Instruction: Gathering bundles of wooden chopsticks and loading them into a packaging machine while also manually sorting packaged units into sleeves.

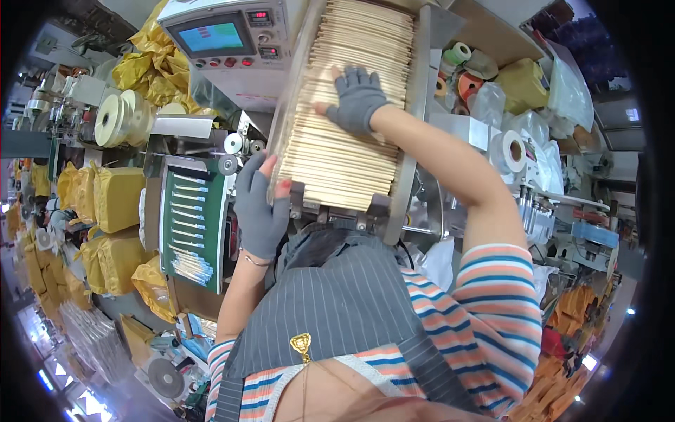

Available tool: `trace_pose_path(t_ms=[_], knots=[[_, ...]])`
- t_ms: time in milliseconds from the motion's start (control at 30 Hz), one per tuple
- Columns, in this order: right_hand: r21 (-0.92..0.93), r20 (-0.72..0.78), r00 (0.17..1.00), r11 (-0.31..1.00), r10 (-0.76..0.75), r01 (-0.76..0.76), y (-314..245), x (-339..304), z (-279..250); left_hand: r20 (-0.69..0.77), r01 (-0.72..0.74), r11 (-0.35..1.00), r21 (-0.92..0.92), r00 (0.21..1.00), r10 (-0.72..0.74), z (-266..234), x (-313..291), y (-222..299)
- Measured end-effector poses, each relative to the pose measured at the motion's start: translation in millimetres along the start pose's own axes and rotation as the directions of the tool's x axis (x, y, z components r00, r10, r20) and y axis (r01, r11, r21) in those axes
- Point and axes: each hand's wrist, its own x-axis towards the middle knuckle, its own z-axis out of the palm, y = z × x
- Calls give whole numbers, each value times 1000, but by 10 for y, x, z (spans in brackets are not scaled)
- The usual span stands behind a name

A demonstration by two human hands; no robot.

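Observation:
A tall pile of pale thin wooden sticks [342, 165], which look like chopsticks, lies crosswise in a metal hopper [420, 91] in front of me. My right hand [357, 102], in a grey glove with bare fingertips, lies flat on the sticks with its fingers spread. My left hand [261, 207], gloved the same way, is at the hopper's near left edge. Its fingers point up and stand apart, with nothing seen in them. To its left, several narrow wrapped packets [188, 225] lie in rows on a green conveyor belt [211, 243], bunched at the near end.
A control box with a screen [209, 36] stands at the hopper's upper left. Small rollers [235, 144] sit between hopper and belt. On the right are a white film roll [508, 152] and machine parts. Yellow sacks [116, 197] are stacked at the left, and white reels [116, 118] stand behind.

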Motion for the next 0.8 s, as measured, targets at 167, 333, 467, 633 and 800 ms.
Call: trace_pose_path(t_ms=[167, 333, 467, 633, 800], knots=[[42, 110, 993, 999, -28, 23, -339, -442, -39, 13, 94, 994, 59, 995, -95, 110, 15, -57], [43, 24, 993, 992, -117, 116, -575, -981, 98, 45, 90, 994, 65, 995, -93, 100, -14, -132], [-32, -16, 979, 978, -206, 205, -637, -1257, 84, 74, 105, 994, -21, 992, -104, 97, -23, -182], [369, 252, 967, 927, -27, -71, -257, -669, -915, 15, 148, 989, -21, 989, -148, 76, -99, -223], [322, -263, 952, 944, 158, -68, 950, 411, -852, 34, 145, 986, -78, 989, -143, 123, -52, -220]])
